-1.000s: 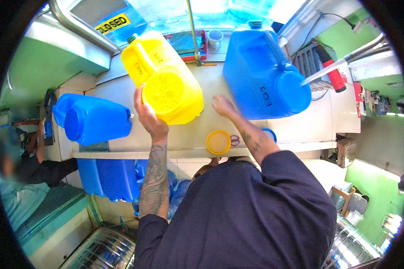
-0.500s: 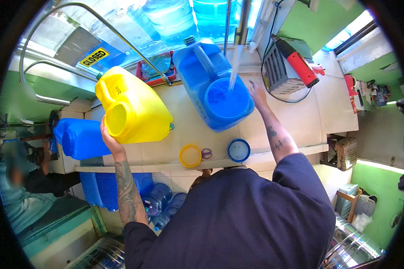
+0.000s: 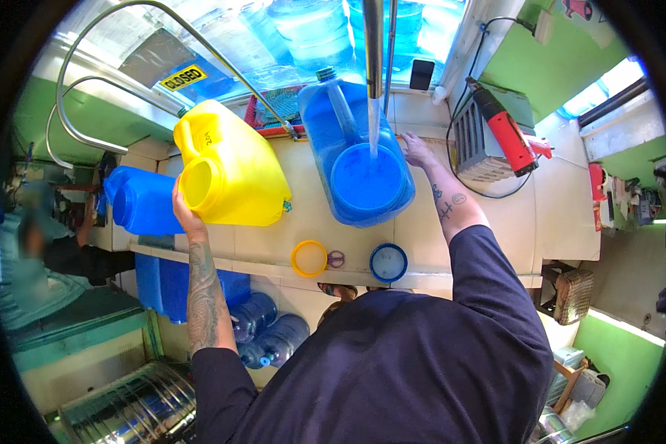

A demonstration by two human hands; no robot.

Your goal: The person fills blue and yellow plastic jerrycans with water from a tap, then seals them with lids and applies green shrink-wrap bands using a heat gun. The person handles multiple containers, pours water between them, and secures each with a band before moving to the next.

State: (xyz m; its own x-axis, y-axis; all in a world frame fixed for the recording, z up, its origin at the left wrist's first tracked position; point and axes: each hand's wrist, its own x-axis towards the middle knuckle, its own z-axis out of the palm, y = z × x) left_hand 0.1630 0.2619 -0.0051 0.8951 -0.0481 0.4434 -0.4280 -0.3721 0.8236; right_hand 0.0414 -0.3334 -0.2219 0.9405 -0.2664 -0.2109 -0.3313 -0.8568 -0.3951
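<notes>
A large blue plastic jug (image 3: 329, 148) with a wide round mouth was on the pale tiled surface (image 3: 429, 238), and a clear stream of water (image 3: 374, 132) fell into it from a shiny metal pipe (image 3: 374, 48). The right hand (image 3: 417, 150) was open just beside it; contact could not be told. To the left was a bright yellow plastic jug (image 3: 248, 174); the left hand (image 3: 188, 211) lay against its left side, fingers hidden, so its grip could not be told. Nearer the person lay a round yellow plastic lid (image 3: 308, 258), purple-handled scissors (image 3: 335, 258) and a round blue plastic lid (image 3: 388, 263). Farther left was a smaller blue plastic jug (image 3: 148, 206)
</notes>
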